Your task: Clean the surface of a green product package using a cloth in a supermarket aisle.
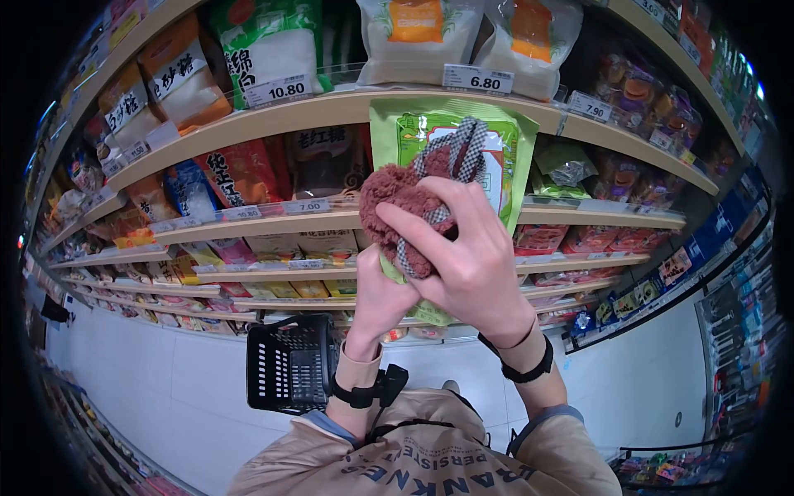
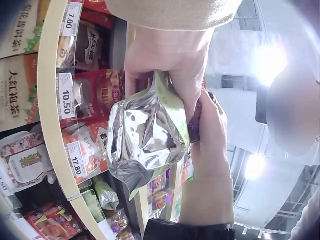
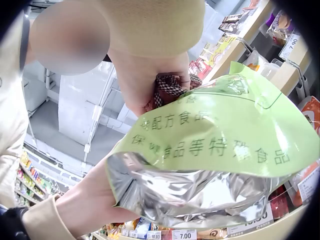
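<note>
A green bag point(image 1: 391, 136) with printed text stands upright in front of the shelves. My left hand point(image 1: 382, 291) grips it low on its left side. In the left wrist view, the bag's silvery folded bottom point(image 2: 145, 135) faces the camera, with the left hand point(image 2: 170, 52) pinching a green edge. Bunched in my right hand point(image 1: 475, 260) is a fluffy brown cloth point(image 1: 395, 194) with black-and-white checked trim, held against the bag's front. The fingers curl over the cloth. From the right wrist, the bag point(image 3: 210, 125) hides most of the cloth, leaving some checked trim point(image 3: 170, 91) visible.
Shelves point(image 1: 248, 107) carry bagged goods and price tags point(image 1: 478, 78) close behind the bag. A black shopping basket point(image 1: 289, 364) stands on the floor to the left. More racks point(image 1: 744, 331) line the right side, beyond the pale floor point(image 1: 612, 364).
</note>
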The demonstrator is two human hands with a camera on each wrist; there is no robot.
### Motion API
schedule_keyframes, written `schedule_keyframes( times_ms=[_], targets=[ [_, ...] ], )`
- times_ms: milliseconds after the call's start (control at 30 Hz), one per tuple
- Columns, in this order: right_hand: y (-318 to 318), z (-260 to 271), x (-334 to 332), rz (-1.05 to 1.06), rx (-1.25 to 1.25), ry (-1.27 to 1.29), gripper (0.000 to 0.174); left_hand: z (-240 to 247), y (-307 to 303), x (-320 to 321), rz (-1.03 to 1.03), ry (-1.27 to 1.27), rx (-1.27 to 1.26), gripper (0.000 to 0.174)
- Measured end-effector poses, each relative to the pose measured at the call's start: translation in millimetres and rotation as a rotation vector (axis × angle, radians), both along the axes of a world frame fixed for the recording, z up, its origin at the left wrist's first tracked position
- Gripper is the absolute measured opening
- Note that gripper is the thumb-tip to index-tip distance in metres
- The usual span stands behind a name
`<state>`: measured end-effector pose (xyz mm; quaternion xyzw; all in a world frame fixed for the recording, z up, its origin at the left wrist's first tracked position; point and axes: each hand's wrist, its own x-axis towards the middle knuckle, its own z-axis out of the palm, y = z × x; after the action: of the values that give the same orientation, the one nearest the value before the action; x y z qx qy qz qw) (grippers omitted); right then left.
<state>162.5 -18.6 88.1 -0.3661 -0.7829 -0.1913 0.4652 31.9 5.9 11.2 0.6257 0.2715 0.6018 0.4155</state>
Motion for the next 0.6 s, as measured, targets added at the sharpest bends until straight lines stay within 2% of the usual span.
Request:
schedule_keyframes(
  times_ms=[100,167,267,400,600],
  targets=[
    [1,12,15,-0.098,0.054,0.096,0.048,-1,0,-7,-0.04,0.051,-0.037,0.039],
    [4,13,30,-0.155,0.071,0.163,0.049,7,-5,-5,-0.136,-0.113,-0.154,0.038],
    [7,10,49,-0.239,0.091,0.228,0.041,11,-4,-6,-0.145,-0.161,-0.149,0.037],
    [-2,0,50,-0.214,-0.007,0.269,0.041,12,-2,-4,-0.136,-0.144,-0.104,0.038],
    [-7,-10,34,-0.101,-0.033,0.15,0.049,14,-2,-2,-0.107,-0.064,-0.189,0.043]
  ],
)
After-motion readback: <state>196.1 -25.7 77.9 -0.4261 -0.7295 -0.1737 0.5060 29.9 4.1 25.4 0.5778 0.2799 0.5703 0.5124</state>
